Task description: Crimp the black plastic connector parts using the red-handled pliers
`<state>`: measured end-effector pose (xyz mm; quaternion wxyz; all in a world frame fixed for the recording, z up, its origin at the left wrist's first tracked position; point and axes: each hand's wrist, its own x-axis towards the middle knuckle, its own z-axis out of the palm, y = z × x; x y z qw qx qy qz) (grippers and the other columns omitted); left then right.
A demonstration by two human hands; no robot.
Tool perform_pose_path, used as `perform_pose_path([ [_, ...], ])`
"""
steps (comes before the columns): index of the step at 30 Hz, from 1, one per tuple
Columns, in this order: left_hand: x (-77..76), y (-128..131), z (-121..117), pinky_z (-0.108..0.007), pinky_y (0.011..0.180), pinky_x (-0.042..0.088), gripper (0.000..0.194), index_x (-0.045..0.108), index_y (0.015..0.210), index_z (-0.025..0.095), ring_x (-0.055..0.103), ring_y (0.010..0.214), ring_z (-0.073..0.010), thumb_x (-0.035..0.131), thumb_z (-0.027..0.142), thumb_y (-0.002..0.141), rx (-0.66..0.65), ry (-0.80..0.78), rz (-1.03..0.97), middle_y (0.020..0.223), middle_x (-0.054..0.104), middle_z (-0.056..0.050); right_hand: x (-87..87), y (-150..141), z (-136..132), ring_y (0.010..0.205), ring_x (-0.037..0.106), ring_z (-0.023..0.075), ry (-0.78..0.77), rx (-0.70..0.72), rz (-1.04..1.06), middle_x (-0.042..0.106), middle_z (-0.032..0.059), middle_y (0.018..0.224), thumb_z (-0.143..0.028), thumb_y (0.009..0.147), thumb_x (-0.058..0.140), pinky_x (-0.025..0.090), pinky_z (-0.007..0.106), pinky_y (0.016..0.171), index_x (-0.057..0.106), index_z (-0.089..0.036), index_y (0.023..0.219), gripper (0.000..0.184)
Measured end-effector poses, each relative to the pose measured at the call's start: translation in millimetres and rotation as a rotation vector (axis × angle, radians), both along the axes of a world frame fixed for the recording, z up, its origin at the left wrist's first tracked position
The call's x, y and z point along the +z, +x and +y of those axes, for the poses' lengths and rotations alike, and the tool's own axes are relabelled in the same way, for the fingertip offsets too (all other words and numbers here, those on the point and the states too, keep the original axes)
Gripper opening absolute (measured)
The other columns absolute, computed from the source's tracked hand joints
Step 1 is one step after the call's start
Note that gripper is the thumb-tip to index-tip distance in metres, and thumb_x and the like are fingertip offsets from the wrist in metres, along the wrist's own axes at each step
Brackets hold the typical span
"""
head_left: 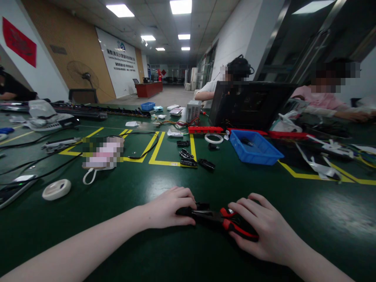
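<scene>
My right hand (266, 229) is wrapped round the red-and-black handles of a pair of needle-nose pliers (212, 217). The pliers' jaws point left, towards my left hand (172, 208). Between the thumb and fingers of that hand is a small black part (183, 211), mostly covered, and the plier tips meet it; whether they grip it I cannot tell. Another bit of black (202, 205) shows just behind the jaws. Farther up the table lie several black plastic pieces (188, 161), close to a yellow tape line.
A blue tray (255, 150) stands ahead on the right, in front of a large black case (249, 105). To the left are a phone (104, 154), a white ring-shaped object (56, 189) and black cables (41, 166). Two co-workers sit across the table, another at far left.
</scene>
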<state>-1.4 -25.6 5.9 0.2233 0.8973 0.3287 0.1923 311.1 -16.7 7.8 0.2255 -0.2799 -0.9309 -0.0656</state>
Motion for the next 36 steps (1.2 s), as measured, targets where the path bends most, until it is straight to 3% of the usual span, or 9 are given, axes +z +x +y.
perform_pose_path([
  [12, 1.4, -0.4, 0.0, -0.037, 0.092, 0.046, 0.025, 0.063, 0.107, 0.020, 0.059, 0.108, -0.0252, 0.074, 0.032, 0.088, -0.001, -0.005, 0.009, 0.116, 0.062, -0.008, -1.2, -5.3, -2.0, 0.086, 0.065, 0.0223, -0.032, -0.011, 0.005, 0.072, 0.0082, 0.099, -0.037, 0.083, 0.062, 0.041, 0.046, 0.093, 0.062, -0.018, 0.115, 0.037],
  [24, -0.1, 0.7, 1.2, -0.036, 0.092, 0.044, 0.026, 0.064, 0.106, 0.019, 0.060, 0.106, -0.0235, 0.075, 0.034, 0.088, -0.009, 0.015, 0.006, 0.113, 0.062, -0.006, 1.1, 1.9, 4.2, 0.085, 0.066, 0.0220, 0.049, 0.050, -0.010, 0.071, 0.0077, 0.099, -0.035, 0.083, 0.064, 0.040, 0.045, 0.092, 0.061, -0.018, 0.117, 0.038],
  [36, 2.0, 0.5, 1.3, -0.036, 0.091, 0.044, 0.025, 0.064, 0.107, 0.020, 0.059, 0.106, -0.0237, 0.074, 0.033, 0.088, -0.008, -0.008, 0.005, 0.114, 0.062, -0.007, -4.7, -1.3, 1.9, 0.086, 0.066, 0.0229, -0.036, 0.008, -0.003, 0.072, 0.0086, 0.101, -0.037, 0.083, 0.063, 0.044, 0.045, 0.088, 0.061, -0.019, 0.118, 0.039],
])
